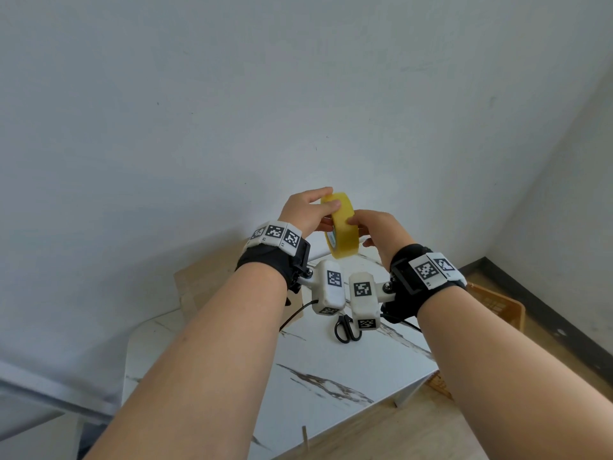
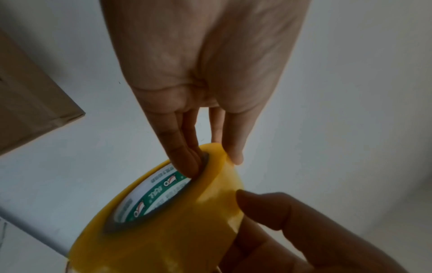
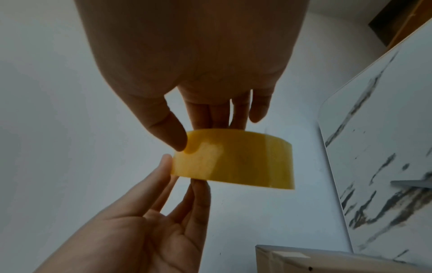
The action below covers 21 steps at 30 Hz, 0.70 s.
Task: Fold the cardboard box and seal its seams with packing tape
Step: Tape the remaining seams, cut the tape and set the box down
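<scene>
A yellow packing tape roll point(image 1: 341, 227) is held up in the air above the table, in front of the wall. My left hand point(image 1: 326, 214) grips it with fingers hooked into the core and the thumb on the outer rim, as the left wrist view shows point(image 2: 215, 160). My right hand point(image 1: 360, 232) pinches the roll's band point(image 3: 233, 158) between thumb and fingers point(image 3: 201, 133). The brown cardboard box point(image 1: 199, 280) sits at the table's back left, partly hidden behind my left forearm.
Black-handled scissors point(image 1: 346, 328) lie on the white marble table point(image 1: 331, 376) below my wrists. An orange basket point(image 1: 494, 303) stands on the wooden floor to the right. A white wall is close behind the table.
</scene>
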Each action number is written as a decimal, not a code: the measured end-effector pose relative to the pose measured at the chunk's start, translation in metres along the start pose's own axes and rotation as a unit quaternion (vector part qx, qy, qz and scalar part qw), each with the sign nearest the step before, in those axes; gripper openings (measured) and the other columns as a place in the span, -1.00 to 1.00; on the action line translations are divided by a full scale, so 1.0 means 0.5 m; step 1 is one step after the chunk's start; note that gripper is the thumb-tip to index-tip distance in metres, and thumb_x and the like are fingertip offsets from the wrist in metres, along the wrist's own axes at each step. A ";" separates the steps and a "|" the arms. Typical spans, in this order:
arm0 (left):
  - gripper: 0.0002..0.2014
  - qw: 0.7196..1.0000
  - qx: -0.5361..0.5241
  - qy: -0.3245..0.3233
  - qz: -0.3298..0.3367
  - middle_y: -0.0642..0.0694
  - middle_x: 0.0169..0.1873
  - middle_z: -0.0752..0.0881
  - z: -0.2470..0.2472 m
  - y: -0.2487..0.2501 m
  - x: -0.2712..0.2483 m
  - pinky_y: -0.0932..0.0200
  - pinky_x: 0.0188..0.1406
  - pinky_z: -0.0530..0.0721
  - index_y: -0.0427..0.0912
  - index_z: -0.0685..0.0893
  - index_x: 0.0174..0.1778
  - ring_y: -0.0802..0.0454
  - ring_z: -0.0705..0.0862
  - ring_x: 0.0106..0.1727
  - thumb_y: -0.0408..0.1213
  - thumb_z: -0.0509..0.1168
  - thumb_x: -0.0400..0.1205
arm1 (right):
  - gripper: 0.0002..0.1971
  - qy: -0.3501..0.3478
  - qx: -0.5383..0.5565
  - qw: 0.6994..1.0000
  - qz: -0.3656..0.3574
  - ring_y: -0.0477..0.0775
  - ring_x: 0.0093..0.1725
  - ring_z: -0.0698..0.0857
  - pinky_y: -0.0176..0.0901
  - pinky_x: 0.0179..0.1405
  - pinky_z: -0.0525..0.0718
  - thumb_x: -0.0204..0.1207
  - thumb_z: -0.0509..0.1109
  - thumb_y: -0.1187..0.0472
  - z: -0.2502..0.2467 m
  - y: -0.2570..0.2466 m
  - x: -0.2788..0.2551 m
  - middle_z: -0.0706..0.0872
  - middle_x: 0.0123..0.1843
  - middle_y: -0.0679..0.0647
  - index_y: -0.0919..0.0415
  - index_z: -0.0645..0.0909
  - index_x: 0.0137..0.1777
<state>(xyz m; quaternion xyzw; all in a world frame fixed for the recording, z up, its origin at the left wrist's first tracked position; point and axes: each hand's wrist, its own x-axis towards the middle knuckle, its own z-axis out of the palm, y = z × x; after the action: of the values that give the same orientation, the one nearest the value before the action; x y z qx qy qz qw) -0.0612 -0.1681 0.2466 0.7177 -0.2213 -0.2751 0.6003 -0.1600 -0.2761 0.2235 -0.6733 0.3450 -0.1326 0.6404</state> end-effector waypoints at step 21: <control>-0.49 1.000 0.028 -0.006 -0.013 -0.24 0.10 0.74 -0.009 -0.003 0.004 0.04 -0.03 0.78 -0.07 0.55 0.47 -0.08 0.75 -0.20 -0.20 0.43 0.57 | -0.67 -0.048 0.065 0.995 -0.057 0.04 -0.17 0.66 -0.12 -0.11 0.58 0.43 0.22 0.48 0.006 0.024 -0.015 0.75 -0.13 0.12 0.25 0.74 0.04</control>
<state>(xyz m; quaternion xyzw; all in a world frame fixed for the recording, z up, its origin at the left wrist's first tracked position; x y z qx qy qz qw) -0.0569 -0.1656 0.2453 0.7354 -0.2230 -0.2808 0.5750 -0.1672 -0.2682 0.2138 -0.6543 0.2659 -0.1587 0.6899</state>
